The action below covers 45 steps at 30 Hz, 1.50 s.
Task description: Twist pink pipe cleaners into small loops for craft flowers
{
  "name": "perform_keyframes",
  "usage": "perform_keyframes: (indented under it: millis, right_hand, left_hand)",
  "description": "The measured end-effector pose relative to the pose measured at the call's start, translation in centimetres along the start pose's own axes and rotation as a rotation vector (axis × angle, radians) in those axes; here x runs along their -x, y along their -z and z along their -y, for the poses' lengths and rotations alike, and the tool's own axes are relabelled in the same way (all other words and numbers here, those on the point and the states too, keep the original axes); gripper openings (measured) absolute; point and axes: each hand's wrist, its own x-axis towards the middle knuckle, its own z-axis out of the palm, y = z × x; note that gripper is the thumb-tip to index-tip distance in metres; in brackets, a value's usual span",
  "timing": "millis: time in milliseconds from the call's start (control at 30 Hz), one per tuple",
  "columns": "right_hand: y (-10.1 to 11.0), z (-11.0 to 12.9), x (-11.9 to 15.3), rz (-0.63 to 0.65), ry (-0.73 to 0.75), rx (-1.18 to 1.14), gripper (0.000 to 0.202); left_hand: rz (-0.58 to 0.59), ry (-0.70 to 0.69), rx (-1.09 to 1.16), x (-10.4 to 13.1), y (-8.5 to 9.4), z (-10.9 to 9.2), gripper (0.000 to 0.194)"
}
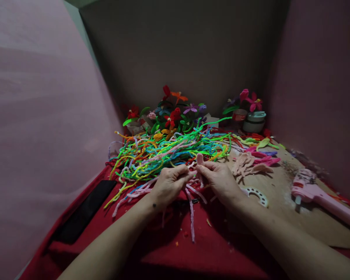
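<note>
My left hand (170, 183) pinches the end of a pale pink fuzzy stem in front of the pile. Close beside it on the right, my right hand (217, 179) is closed on the same pink piece, whose looped tip (200, 158) stands up above the fingers. Just beyond both hands lies a tangled heap of coloured fuzzy stems (163, 149), mostly green, yellow, blue and orange. Loose pink stems (191, 221) trail towards me over the red cloth (163, 249). Several finished pale pink petals (245, 165) rest to the right of my right hand.
A black flat object (86, 212) lies at left. At right, a pink glue gun (317, 192) and a white ring with holes (256, 195) rest on a brown board (317, 229). Fuzzy flowers (172, 116) and a lidded jar (254, 121) stand behind.
</note>
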Motion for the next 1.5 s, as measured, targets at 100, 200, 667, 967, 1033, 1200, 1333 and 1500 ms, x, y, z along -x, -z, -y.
perform_keyframes:
  millis: [100, 200, 667, 967, 1033, 1200, 1333, 1500]
  right_hand:
    - [-0.2, -0.1, 0.1, 0.035, -0.039, -0.057, 0.029]
    - [-0.4, -0.1, 0.3, 0.065, -0.035, -0.082, 0.028]
    - [-1.4, 0.4, 0.8, 0.045, -0.046, -0.163, 0.032]
    - [-1.2, -0.2, 0.3, -0.018, -0.090, -0.487, 0.027]
    - [-1.4, -0.2, 0.5, 0.027, -0.082, -0.497, 0.026]
    - [-1.8, -0.4, 0.7, -0.033, -0.051, -0.388, 0.023]
    - [-1.7, -0.7, 0.4, -0.046, -0.028, -0.346, 0.024]
    - [-1.5, -1.1, 0.5, -0.006, -0.069, -0.294, 0.030]
  left_hand:
    - [0.002, 0.013, 0.020, 0.0, 0.1, 0.0, 0.024]
    - [-0.001, -0.016, -0.030, 0.0, 0.0, 0.2, 0.022]
    - [-0.323, -0.246, -0.079, -0.3, 0.9, 1.5, 0.019]
    - [0.072, 0.278, 0.718, -0.7, -0.4, 0.8, 0.026]
    - [0.115, 0.268, 0.711, -0.3, -1.3, 0.6, 0.026]
    - [0.124, 0.290, 0.665, 0.2, -2.1, 0.3, 0.025]
    - [0.133, 0.237, 0.534, -0.1, -1.6, 0.0, 0.025]
    - [-0.074, 0.082, 0.441, -0.6, -0.7, 0.0, 0.022]
